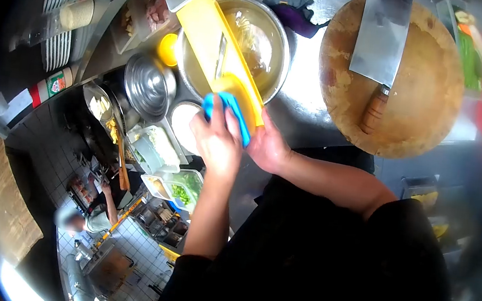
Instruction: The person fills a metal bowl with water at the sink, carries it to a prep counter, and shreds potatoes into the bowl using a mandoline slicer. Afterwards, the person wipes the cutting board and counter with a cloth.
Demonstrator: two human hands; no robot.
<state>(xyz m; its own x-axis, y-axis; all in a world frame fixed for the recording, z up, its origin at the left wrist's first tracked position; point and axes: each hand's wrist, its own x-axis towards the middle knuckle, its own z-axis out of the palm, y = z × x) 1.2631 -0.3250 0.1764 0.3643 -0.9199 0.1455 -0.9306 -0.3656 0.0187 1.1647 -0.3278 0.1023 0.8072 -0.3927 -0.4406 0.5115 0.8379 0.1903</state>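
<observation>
A yellow mandoline slicer [198, 31] lies slanted across a metal bowl [286, 54] that holds liquid and some pale pieces. The slicer's blade shows partway along its length. My left hand [218, 139] is closed over a blue and yellow hand guard [235, 110], pressed on the near part of the slicer. Whatever is under the guard is hidden. At the slicer's near end, my right hand [269, 147] grips its edge, with some fingers out of sight beneath it.
A cleaver [381, 38] rests on a round wooden chopping block [430, 107] at the right. Left of the bowl stand a metal basin [149, 88] and tubs, one with chopped greens [180, 192]. A co-worker [97, 217] is at the lower left.
</observation>
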